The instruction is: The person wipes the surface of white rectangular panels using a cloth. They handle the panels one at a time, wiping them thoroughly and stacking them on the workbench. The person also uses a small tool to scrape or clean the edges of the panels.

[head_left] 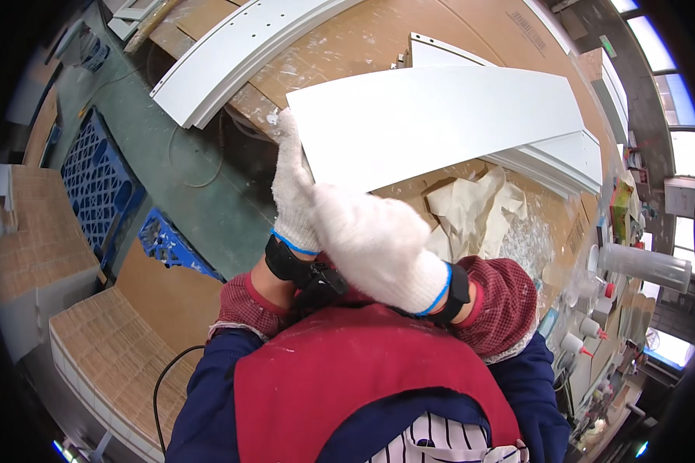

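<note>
A flat white panel (440,116) with a gently curved long edge lies tilted across the work table in front of me. My left hand (292,185), in a white knit glove, grips the panel's left end, its fingertips along the short edge. Close beside it, my right hand (371,239), gloved the same way, is closed at the panel's near left corner. Whatever is inside its fingers is hidden. Under the panel's right part shows another white moulded piece (560,158) with small holes.
A curved white moulded piece (239,58) overhangs the cardboard-covered table (340,54) at the far left. Crumpled paper (479,208) lies near the right hand. Red-tipped bottles (575,343) and a clear container (645,266) stand right. Blue pallets (96,181) and stacked boards (116,370) are left.
</note>
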### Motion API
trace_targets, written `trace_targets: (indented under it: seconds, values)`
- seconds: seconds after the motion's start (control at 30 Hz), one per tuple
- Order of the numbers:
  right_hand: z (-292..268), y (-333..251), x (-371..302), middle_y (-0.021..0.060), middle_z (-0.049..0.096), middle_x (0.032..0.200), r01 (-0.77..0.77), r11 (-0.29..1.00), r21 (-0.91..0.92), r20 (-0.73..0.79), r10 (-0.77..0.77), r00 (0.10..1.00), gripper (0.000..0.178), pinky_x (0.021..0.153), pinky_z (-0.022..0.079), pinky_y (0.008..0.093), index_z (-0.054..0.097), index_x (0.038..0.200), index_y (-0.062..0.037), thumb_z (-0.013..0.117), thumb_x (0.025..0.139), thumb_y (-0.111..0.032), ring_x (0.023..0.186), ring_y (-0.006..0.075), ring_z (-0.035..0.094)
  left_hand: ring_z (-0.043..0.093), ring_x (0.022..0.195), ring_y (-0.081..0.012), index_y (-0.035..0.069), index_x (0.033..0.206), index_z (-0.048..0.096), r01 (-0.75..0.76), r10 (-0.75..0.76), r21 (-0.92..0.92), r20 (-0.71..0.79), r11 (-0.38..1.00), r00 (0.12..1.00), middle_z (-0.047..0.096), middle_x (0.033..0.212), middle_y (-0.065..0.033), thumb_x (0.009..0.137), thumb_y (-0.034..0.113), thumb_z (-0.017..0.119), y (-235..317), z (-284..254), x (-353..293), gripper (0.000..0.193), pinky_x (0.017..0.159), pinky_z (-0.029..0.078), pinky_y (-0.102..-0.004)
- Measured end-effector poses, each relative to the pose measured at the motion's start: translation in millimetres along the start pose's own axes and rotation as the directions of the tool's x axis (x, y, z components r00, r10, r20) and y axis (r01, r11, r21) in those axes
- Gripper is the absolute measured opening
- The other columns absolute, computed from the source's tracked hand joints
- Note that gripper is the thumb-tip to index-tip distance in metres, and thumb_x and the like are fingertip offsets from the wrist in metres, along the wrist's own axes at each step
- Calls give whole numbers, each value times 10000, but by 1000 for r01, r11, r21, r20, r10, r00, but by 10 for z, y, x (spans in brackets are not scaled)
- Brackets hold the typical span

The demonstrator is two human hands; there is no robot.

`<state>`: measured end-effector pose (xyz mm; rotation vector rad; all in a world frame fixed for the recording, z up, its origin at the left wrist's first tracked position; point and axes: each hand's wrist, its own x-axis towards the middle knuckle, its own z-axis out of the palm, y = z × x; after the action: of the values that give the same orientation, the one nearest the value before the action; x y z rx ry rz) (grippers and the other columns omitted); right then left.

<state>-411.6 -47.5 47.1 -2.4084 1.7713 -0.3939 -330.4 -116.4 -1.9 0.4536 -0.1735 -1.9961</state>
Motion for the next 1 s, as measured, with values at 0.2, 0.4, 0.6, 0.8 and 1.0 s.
trace_targets:
  seconds: [0.2, 0.4, 0.6, 0.8, 1.0]
  values:
    - [-41, 196, -193, 72, 628, 683, 70, 958, -278, -119, -107, 987, 130, 504, 488, 305, 613, 936, -96, 613, 836, -179, 603, 202, 649, 527, 1165, -249, 45, 1332, 433, 3, 1, -57, 65, 998, 998, 516, 1296, -118, 1001, 472, 368, -55, -84, 45, 544, 980, 450, -370]
    - [-234, 553, -188, 78, 637, 739, -149, 967, -208, -211, 104, 972, 184, 537, 506, 312, 605, 1026, -54, 601, 871, -153, 603, 203, 644, 537, 1144, -259, 32, 1355, 407, -251, 154, 501, 226, 829, 962, 535, 1281, -122, 997, 476, 370, -72, -146, -37, 571, 1003, 422, -367]
    - [38, -37, -53, -1, 549, 666, 104, 993, -56, 65, -100, 993, 186, 511, 480, 275, 576, 970, -87, 610, 818, -190, 598, 152, 625, 567, 1094, -231, 15, 1358, 406, 25, -27, 135, 15, 991, 1000, 549, 1257, -124, 1001, 492, 351, -13, -18, -34, 599, 968, 455, -332]
    - [-336, 603, -256, 124, 674, 835, -61, 989, 138, -257, 95, 962, 194, 593, 498, 269, 638, 1027, -24, 642, 872, -140, 671, 181, 647, 554, 1158, -276, 8, 1364, 375, 122, -133, 66, 203, 990, 970, 525, 1285, -151, 998, 480, 362, 36, -93, -55, 598, 968, 488, -399]
    - [-633, 1460, -561, 136, 640, 806, -362, 932, -19, -259, 345, 902, 152, 641, 496, 352, 610, 1012, -39, 591, 898, -139, 729, 300, 639, 660, 921, -311, -48, 1198, 493, 100, -269, 672, 152, 734, 951, 614, 1094, -200, 946, 183, 482, -48, -341, -55, 342, 727, 567, -384]
